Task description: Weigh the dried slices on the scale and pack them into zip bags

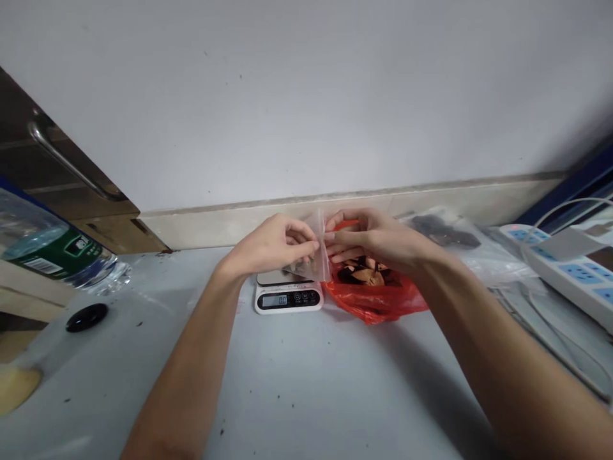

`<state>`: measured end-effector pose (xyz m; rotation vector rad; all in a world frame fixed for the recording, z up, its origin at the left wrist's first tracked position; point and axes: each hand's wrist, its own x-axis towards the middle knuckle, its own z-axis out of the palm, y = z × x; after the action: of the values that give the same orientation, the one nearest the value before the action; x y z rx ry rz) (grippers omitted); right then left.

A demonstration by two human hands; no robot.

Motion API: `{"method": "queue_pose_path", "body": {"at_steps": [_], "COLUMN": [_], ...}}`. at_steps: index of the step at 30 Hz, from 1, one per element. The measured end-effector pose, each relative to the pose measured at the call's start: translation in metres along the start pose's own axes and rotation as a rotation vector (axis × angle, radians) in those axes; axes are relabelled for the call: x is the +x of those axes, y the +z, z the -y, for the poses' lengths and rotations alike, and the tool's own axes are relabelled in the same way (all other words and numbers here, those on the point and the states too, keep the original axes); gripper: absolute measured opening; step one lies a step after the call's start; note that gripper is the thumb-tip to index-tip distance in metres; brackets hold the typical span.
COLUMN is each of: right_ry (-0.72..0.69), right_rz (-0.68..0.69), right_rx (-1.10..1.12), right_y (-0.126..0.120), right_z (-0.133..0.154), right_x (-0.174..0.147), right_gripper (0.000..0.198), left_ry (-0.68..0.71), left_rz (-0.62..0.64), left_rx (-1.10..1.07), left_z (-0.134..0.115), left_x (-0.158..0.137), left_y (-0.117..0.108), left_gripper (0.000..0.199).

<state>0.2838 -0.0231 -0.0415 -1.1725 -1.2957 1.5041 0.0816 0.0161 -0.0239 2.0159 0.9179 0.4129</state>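
Note:
A small clear zip bag (pixel 317 263) hangs over the digital kitchen scale (pixel 289 301), with some brownish bits in its lower part. My left hand (pixel 280 246) pinches the bag's left side between thumb and fingers. At the bag's right edge, my right hand (pixel 371 237) has its thumb and fingertips closed on the plastic. The scale's display reads 0.0; the hand and bag partly cover its plate. Below my right hand lies an open red plastic bag (pixel 378 306) holding dried brown slices (pixel 368 273).
At the right are a clear bag with dark pieces (pixel 440 231), a white power strip (pixel 572 268) and cables. A large plastic bottle (pixel 62 252) lies at the left near a black oval object (pixel 87 317). The wall (pixel 335 96) rises behind the table.

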Motion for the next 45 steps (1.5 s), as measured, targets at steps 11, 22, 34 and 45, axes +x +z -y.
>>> {"method": "queue_pose_path", "body": {"at_steps": [11,22,34,45], "right_ry": [-0.074,-0.042,-0.067,-0.057], "right_rz": [-0.022,-0.084,-0.079,-0.084], "right_rx": [-0.06,-0.037,-0.15,-0.128], "right_y": [0.0028,0.0033,0.0034,0.0053], "right_z": [0.0016,0.0,0.0034,0.0059], "right_x": [-0.0023,-0.0007,-0.0053,-0.0066], "right_gripper": [0.04,0.045,0.03,0.033], "left_ry": [0.004,0.015,-0.008,0.017], "left_rz": [-0.019,0.026,0.11,0.101], "left_rx": [-0.054,-0.116,-0.173,-0.164], "left_z": [0.0013,0.0001,0.004,0.0029], "left_x": [-0.0006,-0.0022,-0.0016,-0.0004], "left_y": [0.0001,0.001,0.0014,0.0029], "left_gripper": [0.016,0.017,0.022,0.021]}}
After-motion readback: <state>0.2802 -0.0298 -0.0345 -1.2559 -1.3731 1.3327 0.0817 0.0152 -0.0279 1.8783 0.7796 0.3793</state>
